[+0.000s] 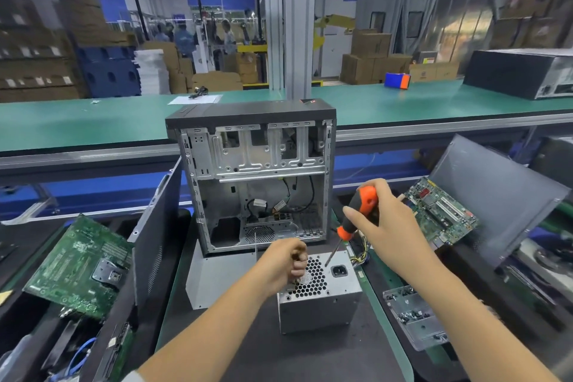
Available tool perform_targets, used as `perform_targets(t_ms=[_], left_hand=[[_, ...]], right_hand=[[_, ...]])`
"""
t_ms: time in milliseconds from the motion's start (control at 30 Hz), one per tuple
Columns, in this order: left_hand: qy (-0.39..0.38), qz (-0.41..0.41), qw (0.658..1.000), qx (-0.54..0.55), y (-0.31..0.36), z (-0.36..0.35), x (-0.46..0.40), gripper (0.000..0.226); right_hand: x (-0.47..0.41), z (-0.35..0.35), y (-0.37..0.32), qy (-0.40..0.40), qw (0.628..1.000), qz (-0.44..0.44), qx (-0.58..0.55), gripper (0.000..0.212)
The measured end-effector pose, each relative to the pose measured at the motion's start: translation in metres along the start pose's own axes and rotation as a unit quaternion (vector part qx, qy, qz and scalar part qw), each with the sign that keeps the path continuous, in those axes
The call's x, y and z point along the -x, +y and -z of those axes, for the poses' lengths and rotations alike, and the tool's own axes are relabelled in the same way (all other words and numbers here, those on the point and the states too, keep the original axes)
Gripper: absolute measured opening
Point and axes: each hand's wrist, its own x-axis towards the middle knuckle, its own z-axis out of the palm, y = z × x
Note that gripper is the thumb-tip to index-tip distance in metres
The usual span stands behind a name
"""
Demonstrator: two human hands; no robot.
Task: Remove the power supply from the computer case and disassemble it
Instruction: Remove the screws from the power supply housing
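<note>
Right hand: curled round the orange and black handle of a screwdriver, which is held tilted, its tip set on the top face of the power supply beside the black socket.

Left hand: fingers curled loosely over the honeycomb grille of the power supply; whether something small is pinched between them cannot be told.

Power supply: a grey metal box, stood out of the case on the dark mat, a bundle of coloured wires trailing from its far right side.

Computer case: placed upright just behind the power supply, side open, its interior largely stripped, a few cables left inside.

Circuit boards: one is propped to the left, another to the right.

Small metal tray: set right of the mat, screws held in it.
</note>
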Motion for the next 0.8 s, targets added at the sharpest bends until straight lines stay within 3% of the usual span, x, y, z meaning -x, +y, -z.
perform_targets(t_ms=[167, 233, 333, 400, 567, 800], left_hand=[[0.048, -0.073, 0.994, 0.070, -0.005, -0.012, -0.016, 0.020], [0.062, -0.123, 0.990, -0.027, -0.010, -0.012, -0.020, 0.022], [0.050, -0.213, 0.947, -0.236, -0.022, -0.011, -0.017, 0.025], [0.026, -0.255, 0.927, -0.275, -0.024, -0.012, -0.014, 0.023], [0.002, -0.268, 0.920, -0.286, -0.025, -0.013, -0.012, 0.028], [0.048, -0.289, 0.918, -0.269, -0.035, -0.007, -0.019, 0.028]], right_hand=[[0.002, -0.005, 0.006, 0.035, 0.997, -0.017, -0.061, 0.031], [0.007, -0.009, 0.009, 0.059, 0.995, -0.015, -0.085, 0.036], [0.015, -0.015, 0.014, 0.087, 0.993, 0.019, -0.074, 0.034], [0.020, -0.019, 0.017, 0.096, 0.993, 0.040, -0.055, 0.034], [0.025, -0.023, 0.015, 0.084, 0.994, 0.072, -0.023, 0.043], [0.026, -0.025, 0.016, 0.082, 0.993, 0.085, -0.024, 0.041]])
